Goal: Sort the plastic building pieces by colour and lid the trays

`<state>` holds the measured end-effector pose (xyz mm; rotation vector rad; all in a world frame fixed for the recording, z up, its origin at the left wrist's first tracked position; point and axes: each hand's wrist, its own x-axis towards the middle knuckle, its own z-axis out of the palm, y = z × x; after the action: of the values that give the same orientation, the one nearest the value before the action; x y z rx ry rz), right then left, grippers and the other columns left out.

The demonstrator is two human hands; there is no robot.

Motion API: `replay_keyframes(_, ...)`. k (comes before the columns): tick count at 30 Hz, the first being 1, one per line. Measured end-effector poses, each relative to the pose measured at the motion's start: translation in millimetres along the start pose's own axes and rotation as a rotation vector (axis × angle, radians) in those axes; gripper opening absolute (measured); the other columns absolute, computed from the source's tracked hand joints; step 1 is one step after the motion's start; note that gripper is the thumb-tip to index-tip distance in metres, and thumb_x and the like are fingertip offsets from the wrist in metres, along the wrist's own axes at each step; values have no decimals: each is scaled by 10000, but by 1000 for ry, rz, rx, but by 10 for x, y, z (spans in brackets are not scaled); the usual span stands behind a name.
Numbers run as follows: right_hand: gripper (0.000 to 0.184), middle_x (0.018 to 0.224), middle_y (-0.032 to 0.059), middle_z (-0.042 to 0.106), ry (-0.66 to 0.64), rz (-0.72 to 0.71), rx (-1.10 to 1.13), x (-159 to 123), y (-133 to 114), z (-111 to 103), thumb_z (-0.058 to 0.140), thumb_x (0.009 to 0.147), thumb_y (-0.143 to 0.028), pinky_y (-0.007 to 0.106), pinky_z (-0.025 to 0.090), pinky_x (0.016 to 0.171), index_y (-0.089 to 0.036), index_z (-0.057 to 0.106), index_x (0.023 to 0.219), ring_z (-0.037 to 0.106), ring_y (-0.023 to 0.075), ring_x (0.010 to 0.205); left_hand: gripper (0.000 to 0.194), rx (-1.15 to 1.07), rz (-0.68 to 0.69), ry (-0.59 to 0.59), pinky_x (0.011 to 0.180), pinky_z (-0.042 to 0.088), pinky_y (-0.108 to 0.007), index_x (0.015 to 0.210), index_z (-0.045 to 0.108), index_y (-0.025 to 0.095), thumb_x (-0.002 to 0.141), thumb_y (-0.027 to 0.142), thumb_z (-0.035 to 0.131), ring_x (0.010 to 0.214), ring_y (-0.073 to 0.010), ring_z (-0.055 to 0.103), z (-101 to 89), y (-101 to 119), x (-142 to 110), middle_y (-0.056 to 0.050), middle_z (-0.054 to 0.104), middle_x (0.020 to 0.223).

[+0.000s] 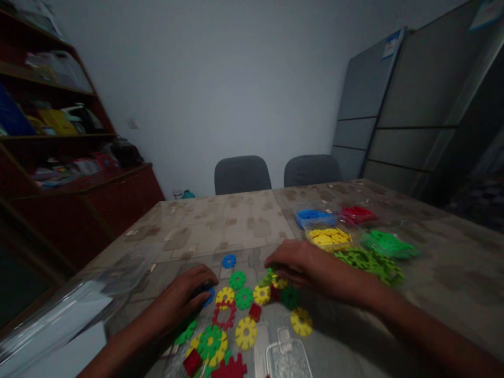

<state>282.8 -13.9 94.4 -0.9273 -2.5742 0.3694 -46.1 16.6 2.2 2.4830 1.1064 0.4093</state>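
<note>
My left hand (189,291) is low over the table, its fingers curled about a blue notched plastic disc (209,297), partly hidden by the thumb. Across from it, my right hand (293,260) has its fingers bent down on a light green notched piece (266,277), beside a yellow disc (280,282). The fingertips hide part of that piece. Between the hands lie green discs (244,297), a yellow disc (262,295), a red square frame (224,315) and a small red block (255,313). A green disc (210,341) rests on a yellow one nearer to me.
Clear boxes of blue pieces (313,216), yellow pieces (329,236), red pieces (358,213) and green pieces (389,244) stand at the right, with a light green pile (372,264) before them. Clear plastic packaging (59,320) lies left. Two grey chairs (242,175) stand behind the table.
</note>
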Motion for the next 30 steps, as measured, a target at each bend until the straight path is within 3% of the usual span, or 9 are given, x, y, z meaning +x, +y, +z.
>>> replay_keyframes(5,201,935,40,705,-28,290,60,-632,479,-514,499,918,-256,304,472,724,-220,673,1010,627,195,816,174,-1,6,1,859,467,-326,1026,609,209,912,254,486,963,-223,597,-3,-9,2,-75,633,1039)
replay_keyframes(11,232,995,59,717,-81,524,184,-1318,759,-578,531,913,-363,316,495,777,-247,701,1020,651,222,885,175,8,-3,3,874,461,-325,1025,617,211,902,243,496,968,-225,596,8,-35,6,-76,637,1043)
replay_keyframes(16,177,970,61,711,-81,511,149,-1366,826,-513,562,876,-284,300,498,776,-225,704,962,655,210,876,191,17,-12,-12,890,461,-329,1047,611,216,906,246,486,986,-224,596,5,-48,5,-77,636,1066)
replay_keyframes(20,147,769,43,678,-105,528,98,-1321,846,-459,547,848,-251,283,475,634,-202,673,789,622,185,702,201,12,-21,-16,906,458,-339,1052,619,211,907,259,489,1005,-231,595,-2,-23,9,-85,640,1084)
replay_keyframes(25,137,665,19,626,-142,497,80,-1322,889,-330,543,799,-185,280,412,565,-206,626,692,560,162,616,205,-5,-43,-36,906,459,-346,1042,640,210,884,250,517,1013,-240,603,-77,52,-6,-87,659,1108)
replay_keyframes(30,294,572,36,582,-73,467,-7,-1285,874,-279,537,856,-350,331,352,529,-205,625,616,505,131,542,235,-20,-131,-80,897,459,-331,1088,628,217,881,288,542,1014,-222,606,-296,195,-78,-67,664,1131)
